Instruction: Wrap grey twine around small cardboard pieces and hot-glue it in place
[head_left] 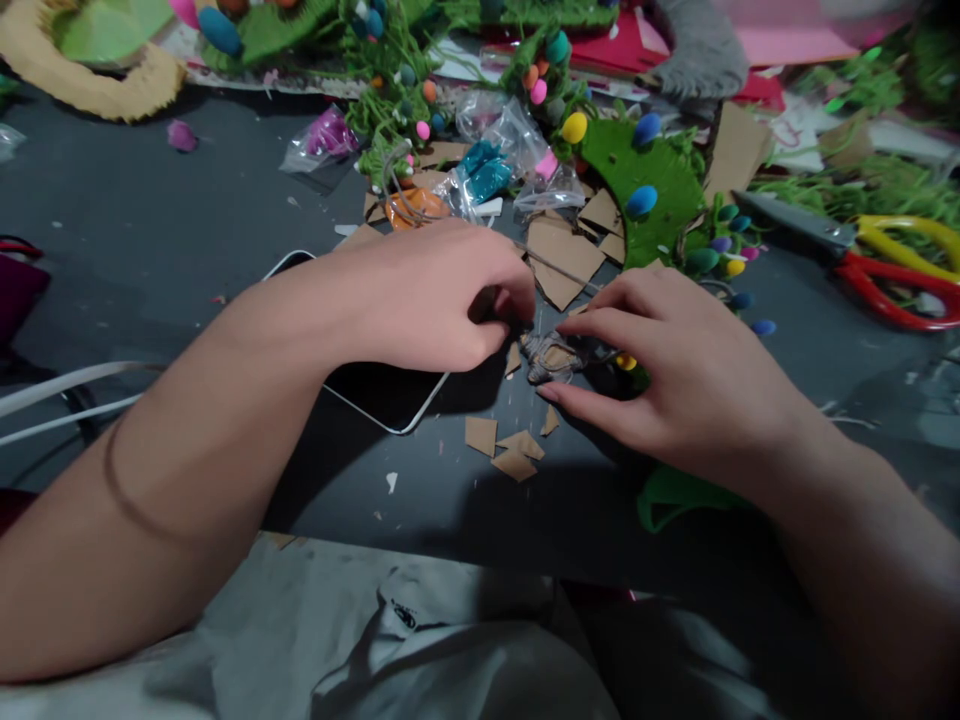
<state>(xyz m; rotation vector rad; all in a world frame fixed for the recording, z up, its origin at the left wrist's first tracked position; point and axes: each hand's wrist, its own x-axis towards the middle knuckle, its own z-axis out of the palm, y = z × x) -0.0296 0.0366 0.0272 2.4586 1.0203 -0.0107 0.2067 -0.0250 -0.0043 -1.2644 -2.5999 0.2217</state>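
My right hand holds a small piece of cardboard wrapped in grey yarn between thumb and fingers, low over the dark table. Brown card shows through the middle of the wrapping. Just left of it is my left hand, its fingers curled in toward the thumb; what they grip, if anything, is hidden. A thin grey strand runs behind the hands. Beneath my left hand lies a phone or tablet with a white edge, partly covered. Cardboard scraps lie in front of the wrapped piece.
Scissors with red and yellow handles lie at the right. A green wreath with coloured egg shapes, plastic bags of coloured clay-like material and cardboard pieces lie behind the hands. A green plastic object sits below my right wrist.
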